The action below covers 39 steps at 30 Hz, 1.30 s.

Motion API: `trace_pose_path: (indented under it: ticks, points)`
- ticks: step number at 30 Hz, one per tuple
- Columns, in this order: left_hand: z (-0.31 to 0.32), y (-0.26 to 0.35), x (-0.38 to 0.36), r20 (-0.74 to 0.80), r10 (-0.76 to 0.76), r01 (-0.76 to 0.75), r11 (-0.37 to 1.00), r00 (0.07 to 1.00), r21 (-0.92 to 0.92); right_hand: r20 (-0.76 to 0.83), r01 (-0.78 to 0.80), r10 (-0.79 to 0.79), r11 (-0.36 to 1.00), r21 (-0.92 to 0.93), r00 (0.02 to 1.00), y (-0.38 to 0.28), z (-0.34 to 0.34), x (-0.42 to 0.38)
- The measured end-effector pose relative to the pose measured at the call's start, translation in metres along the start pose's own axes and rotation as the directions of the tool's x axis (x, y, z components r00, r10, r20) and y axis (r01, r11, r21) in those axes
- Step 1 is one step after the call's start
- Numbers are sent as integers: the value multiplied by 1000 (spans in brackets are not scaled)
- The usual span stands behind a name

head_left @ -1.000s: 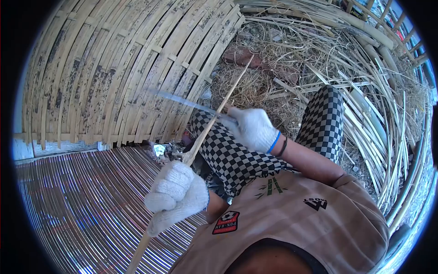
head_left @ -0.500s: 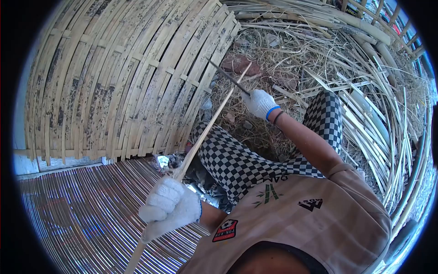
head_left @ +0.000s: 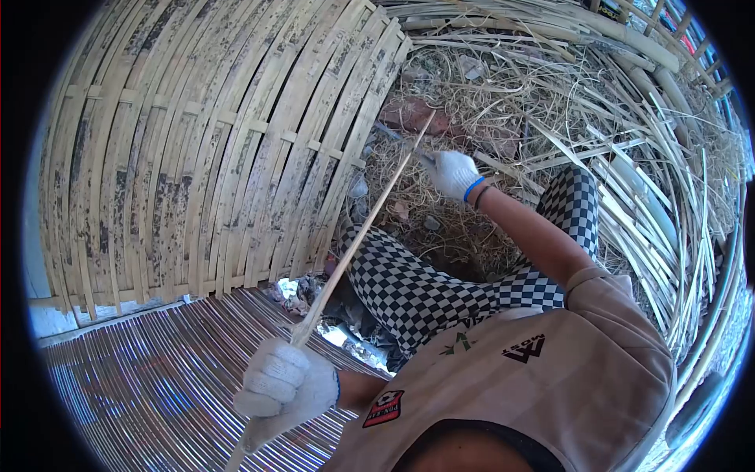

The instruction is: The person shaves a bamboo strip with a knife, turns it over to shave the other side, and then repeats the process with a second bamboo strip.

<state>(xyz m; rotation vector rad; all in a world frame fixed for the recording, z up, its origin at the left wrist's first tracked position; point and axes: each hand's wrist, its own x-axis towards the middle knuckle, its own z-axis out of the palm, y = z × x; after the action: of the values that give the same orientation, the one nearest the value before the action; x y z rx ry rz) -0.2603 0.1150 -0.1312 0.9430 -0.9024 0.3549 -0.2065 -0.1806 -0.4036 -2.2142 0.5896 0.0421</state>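
My left hand (head_left: 275,387), in a white knitted glove, is wrapped round a long pale bamboo strip (head_left: 344,263). The strip slants up and away, wider near the glove and tapering to a thin tip. Farther out, my right hand (head_left: 454,174), gloved in white with a blue cuff, is closed on a knife (head_left: 424,158). Motion smears the blade, which overlaps the strip near its far end. Beneath the strip lie my checkered trouser legs (head_left: 409,275).
A woven bamboo panel (head_left: 197,149) stands at the left above a slatted floor (head_left: 134,377). Shavings (head_left: 503,86) and a reddish brick (head_left: 413,115) lie ahead. Split bamboo strips (head_left: 637,228) are heaped at the right.
The knife in my right hand has shifted slightly right and down, and its blade is now blurred. My left hand still grips the strip, slightly lower in view.
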Motion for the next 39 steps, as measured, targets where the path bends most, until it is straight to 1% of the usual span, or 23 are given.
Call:
trace_pose_path:
  ticks: [1, 4, 5, 8, 9, 10, 12, 14, 15, 17, 18, 19, 20, 22, 26, 29, 30, 32, 34, 35, 36, 38, 39]
  points:
    - [-1, -1, 4, 41, -41, 42, 998, 998, -43, 65, -121, 121, 993, -12, 990, 6, -6, 11]
    - [0, -2, 7, -97, -54, 47, 996, 994, -76, 27, -57, 58, 997, -45, 998, 2, 0, 20]
    - [1, -2, 11, -66, -81, 71, 988, 995, -138, 48, -62, 64, 998, -26, 997, -6, -5, 16]
    - [6, -3, 12, -73, -62, 50, 988, 995, -148, 10, 11, -11, 998, -60, 1000, 6, 2, 12]
    - [3, -3, 12, -43, -70, 65, 991, 997, -113, -33, 5, -5, 1000, -22, 999, 29, 10, 26]
    - [5, -1, 10, -55, -65, 59, 993, 996, -106, 63, -114, 118, 992, -63, 991, 47, 10, 45]
    - [8, -3, 10, -65, -50, 42, 993, 997, -114, 93, -119, 132, 984, -136, 987, 63, 6, 58]
    - [9, -5, 13, -46, -58, 52, 991, 997, -122, 63, 31, -23, 991, -131, 998, 48, -4, 41]
    - [10, -6, 14, -52, -54, 47, 991, 997, -127, 106, 65, -54, 992, -108, 993, 27, -15, 24]
    - [8, -6, 15, -57, -51, 45, 993, 997, -113, 10, 33, -32, 998, -56, 999, 35, -6, 22]
    - [5, -5, 16, -31, -59, 55, 992, 998, -116, -38, 22, -23, 1000, -23, 999, 38, 4, 22]
    - [4, -5, 16, -7, -58, 57, 991, 998, -124, -34, -87, 85, 995, -42, 996, 70, 30, 51]
    - [5, -5, 16, 18, -52, 54, 989, 998, -137, 12, -109, 110, 991, -74, 994, 92, 33, 68]
    - [10, -2, 11, 14, -40, 42, 992, 999, -117, -8, -62, 62, 988, -142, 998, 115, 36, 78]
    - [22, -7, 15, 113, -10, 28, 987, 994, -160, 9, 62, -62, 994, -88, 998, 56, 7, 24]
    - [21, -9, 19, 127, -5, 22, 991, 992, -132, 5, -67, 67, 995, -72, 998, 107, 49, 67]
    - [23, -8, 17, 76, -18, 27, 993, 997, -118, 37, -130, 134, 988, -88, 990, 135, 61, 91]
    - [25, -5, 16, -11, -47, 45, 995, 999, -94, 118, 7, 17, 979, -202, 993, 133, 44, 93]
    - [18, -4, 20, 20, -84, 85, 991, 996, -100, -26, -119, 118, 993, -8, 993, 116, 46, 77]
    - [15, -3, 21, 27, -114, 116, 989, 993, -95, -24, -68, 68, 998, 7, 997, 90, 28, 56]
    - [15, -7, 23, 40, -120, 124, 984, 992, -130, -92, -11, 13, 1000, 25, 996, 92, 45, 62]
    - [18, -6, 28, 70, -132, 143, 974, 989, -175, -47, -58, 58, 998, -6, 997, 126, 69, 92]
    - [18, -6, 29, 139, -103, 125, 979, 985, -159, 264, 208, -119, 917, -341, 957, 141, 71, 116]
